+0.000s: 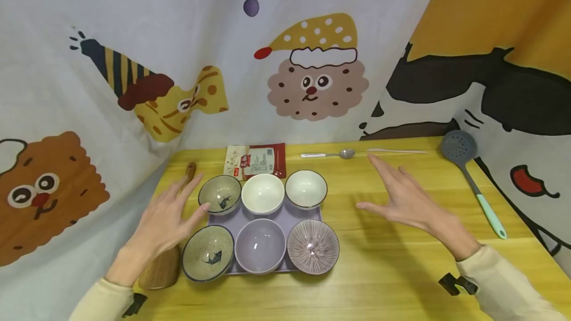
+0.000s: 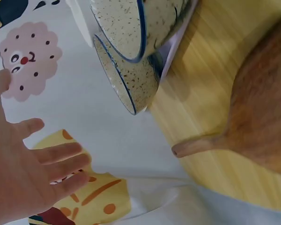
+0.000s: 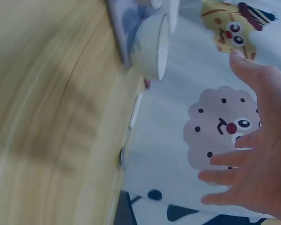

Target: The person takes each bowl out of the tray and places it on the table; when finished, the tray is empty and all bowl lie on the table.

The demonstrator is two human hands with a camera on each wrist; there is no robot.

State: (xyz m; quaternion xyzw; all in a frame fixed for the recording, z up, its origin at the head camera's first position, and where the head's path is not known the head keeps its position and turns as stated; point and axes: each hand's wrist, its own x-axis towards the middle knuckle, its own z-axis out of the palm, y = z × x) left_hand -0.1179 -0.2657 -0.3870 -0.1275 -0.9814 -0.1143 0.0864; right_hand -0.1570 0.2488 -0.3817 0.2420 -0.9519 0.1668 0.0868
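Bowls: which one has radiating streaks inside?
The near-right bowl, streaked outward from its centre. The lilac bowl and two white bowls look plain inside; the two speckled bowls are dotted, not streaked.

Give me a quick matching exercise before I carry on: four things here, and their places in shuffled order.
Things
1. Plain lavender round bowl
2. Grey perforated skimmer with mint-green handle
3. Red-and-cream flat packet
4. Brown wooden piece with a narrow handle

Places
A. Behind the lavender rectangular tray
B. Toward the right end of the yellowish wooden table
C. Partly covered by the left hand in the head view
D. Middle of the front row

Pairs: 1-D; 2-B; 3-A; 4-C
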